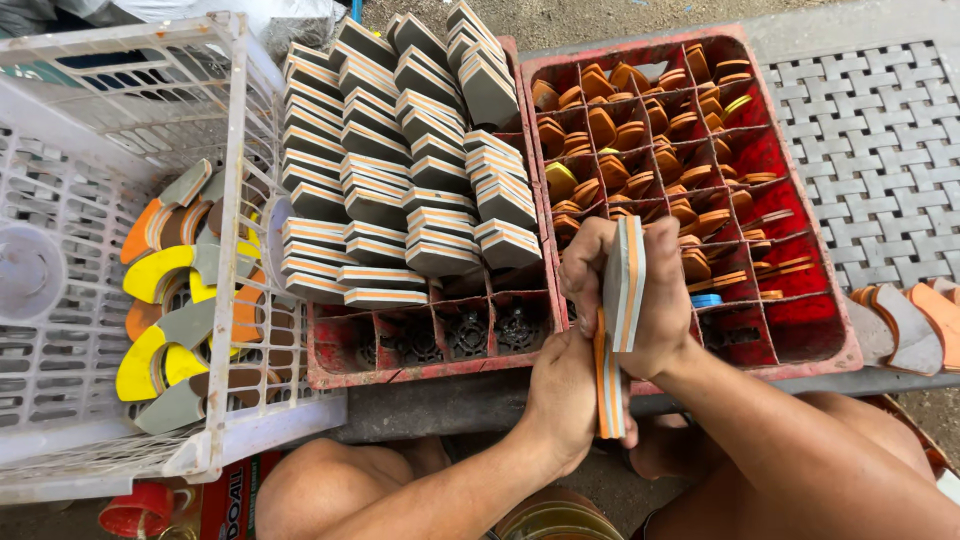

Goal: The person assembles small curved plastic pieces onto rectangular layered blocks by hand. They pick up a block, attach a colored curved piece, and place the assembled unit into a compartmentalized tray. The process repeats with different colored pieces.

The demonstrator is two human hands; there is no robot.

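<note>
My right hand grips the top of a flat layered foam sole piece, grey with orange and white stripes along its edge, held upright on edge. My left hand holds the lower part of the same piece from below. Both hands hover over the near edge between two red divided crates. The left red crate holds several rows of similar grey striped foam blocks standing on edge. The right red crate holds several small orange and yellow foam cut-outs in its compartments.
A white plastic basket at the left holds curved yellow, orange and grey foam offcuts. A grey woven mat lies at the right, with orange and grey foam pieces beside it. A red cup stands by my knee.
</note>
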